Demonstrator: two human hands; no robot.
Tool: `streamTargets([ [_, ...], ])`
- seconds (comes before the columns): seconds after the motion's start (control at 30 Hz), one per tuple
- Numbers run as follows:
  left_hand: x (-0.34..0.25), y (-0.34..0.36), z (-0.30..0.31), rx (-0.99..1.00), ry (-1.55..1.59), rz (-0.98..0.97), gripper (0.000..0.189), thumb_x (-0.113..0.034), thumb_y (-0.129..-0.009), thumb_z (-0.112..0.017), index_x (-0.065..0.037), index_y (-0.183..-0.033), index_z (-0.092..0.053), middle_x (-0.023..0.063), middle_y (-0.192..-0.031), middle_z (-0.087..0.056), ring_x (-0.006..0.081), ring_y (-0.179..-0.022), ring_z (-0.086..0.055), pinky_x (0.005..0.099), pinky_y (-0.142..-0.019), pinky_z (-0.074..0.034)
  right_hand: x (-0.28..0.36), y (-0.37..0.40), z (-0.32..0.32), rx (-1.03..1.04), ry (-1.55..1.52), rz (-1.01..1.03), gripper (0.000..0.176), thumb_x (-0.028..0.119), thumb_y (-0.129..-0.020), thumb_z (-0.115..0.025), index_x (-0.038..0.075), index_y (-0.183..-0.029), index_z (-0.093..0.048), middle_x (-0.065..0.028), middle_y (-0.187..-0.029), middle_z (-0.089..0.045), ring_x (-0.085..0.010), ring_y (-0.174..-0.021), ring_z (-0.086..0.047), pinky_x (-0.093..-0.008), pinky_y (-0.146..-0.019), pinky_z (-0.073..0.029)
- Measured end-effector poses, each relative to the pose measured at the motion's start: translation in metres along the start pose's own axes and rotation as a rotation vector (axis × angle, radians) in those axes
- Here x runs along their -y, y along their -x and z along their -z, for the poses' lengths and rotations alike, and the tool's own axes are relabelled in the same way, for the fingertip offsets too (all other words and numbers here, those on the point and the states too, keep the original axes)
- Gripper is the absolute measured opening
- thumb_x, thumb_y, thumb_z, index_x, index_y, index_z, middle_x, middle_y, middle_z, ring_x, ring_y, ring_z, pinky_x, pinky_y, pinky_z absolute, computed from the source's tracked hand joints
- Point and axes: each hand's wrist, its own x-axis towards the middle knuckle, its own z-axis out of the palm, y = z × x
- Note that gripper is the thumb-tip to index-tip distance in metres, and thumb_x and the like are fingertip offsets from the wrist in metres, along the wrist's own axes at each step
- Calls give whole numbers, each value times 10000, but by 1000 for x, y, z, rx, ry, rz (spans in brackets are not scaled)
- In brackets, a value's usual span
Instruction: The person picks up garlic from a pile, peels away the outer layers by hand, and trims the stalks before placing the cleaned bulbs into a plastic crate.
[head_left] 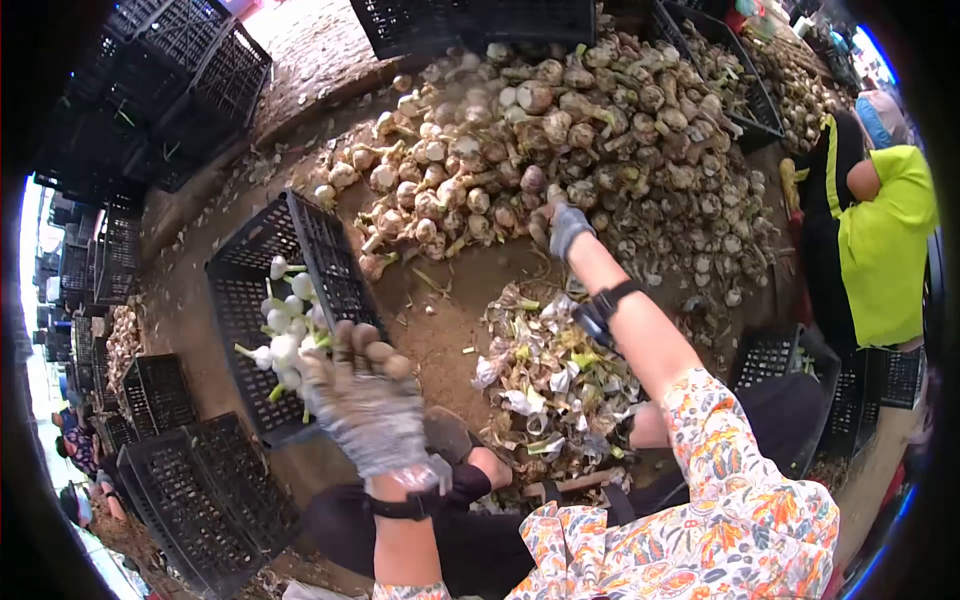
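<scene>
My left hand [370, 405], in a grey glove with brown fingertips, hovers at the right side of a black plastic crate [330, 255]. Its fingers are stretched out and somewhat blurred, and no bulb shows in them. Beside the fingertips, cleaned white garlic bulbs [285, 348] with short green stems lie in the crate. My right hand [567, 230], also gloved, reaches to the near edge of a big heap of dirty garlic bulbs [640, 130]. Its fingers are apart, close by a purplish garlic bulb [533, 180].
Peeled skins and trimmings [550, 370] form a pile between my legs. Stacked black crates [165, 90] stand at the far left, more crates [200, 490] at the lower left. A person in a yellow-green top [885, 250] sits on the right. Another crate [475, 25] borders the heap's far side.
</scene>
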Motion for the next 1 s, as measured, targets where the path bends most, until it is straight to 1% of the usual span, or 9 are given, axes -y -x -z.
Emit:
streamTargets([
  [0.13,27,-9,5,-69,-20,159,372,-364,-881,-482,-29,-1018,-568,120,-941,-608,209,-777,-581,317,-611,-496,14,-54,-36,-254,-264,-206,534,683,-725,-483,157,-638,-483,-15,-518,-474,-178,-419,-446,-291,-376,-392],
  [0.27,39,-14,12,-164,4,224,361,-336,-879,-490,-9,-1006,-576,140,-910,-614,219,-731,-583,313,-584,-482,6,-95,-37,-506,-286,-266,402,470,-830,-470,162,-571,-459,23,-472,-408,-147,-388,-420,-258,-351,-353],
  [0.4,42,-15,11,-201,-98,216,330,-332,-878,-498,-43,-1017,-575,112,-889,-618,184,-689,-583,275,-567,-490,-20,-86,-7,-255,-414,-92,319,349,-838,-516,141,-600,-478,8,-502,-486,-137,-381,-443,-260,-345,-377],
  [0.43,45,-16,12,-182,-158,212,310,-317,-874,-510,-49,-1018,-570,96,-876,-615,175,-686,-581,272,-565,-490,-25,-78,4,-148,-235,-31,311,373,-842,-530,72,-765,-512,-59,-559,-504,-180,-414,-458,-294,-366,-416],
  [0.53,52,-13,16,-151,-262,231,258,-267,-864,-538,-57,-1013,-554,60,-854,-600,149,-684,-568,259,-556,-478,-31,-26,14,-292,162,7,321,374,-826,-561,53,-833,-548,-70,-648,-543,-181,-450,-482,-304,-374,-441],
  [0.67,64,0,15,-185,-240,262,237,-230,-854,-555,-45,-1002,-553,62,-859,-587,135,-683,-542,248,-547,-450,-10,6,8,-139,-9,-108,470,432,-784,-608,19,-984,-508,-148,-853,-542,-220,-480,-489,-303,-397,-453],
  [0.83,80,17,13,-131,-350,302,188,-212,-855,-546,-55,-958,-558,66,-843,-560,132,-683,-524,251,-543,-459,5,-34,-31,-246,45,-143,595,572,-743,-576,102,-1096,-484,-93,-1108,-530,-283,-1016,-492,-448,-788,-452],
  [0.97,83,9,12,-127,-339,336,205,-185,-860,-548,-40,-1003,-528,65,-834,-569,131,-665,-534,253,-548,-466,-6,-99,-34,-201,132,-77,382,522,-780,-552,179,-947,-577,-35,-1023,-561,-198,-923,-503,-402,-707,-460],
  [1.0,83,10,8,-136,-404,324,208,-179,-862,-546,-39,-1014,-525,66,-841,-573,132,-665,-539,250,-548,-467,-15,-125,-20,-63,84,-62,314,471,-778,-563,164,-835,-584,-25,-852,-553,-181,-752,-486,-379,-629,-441],
])
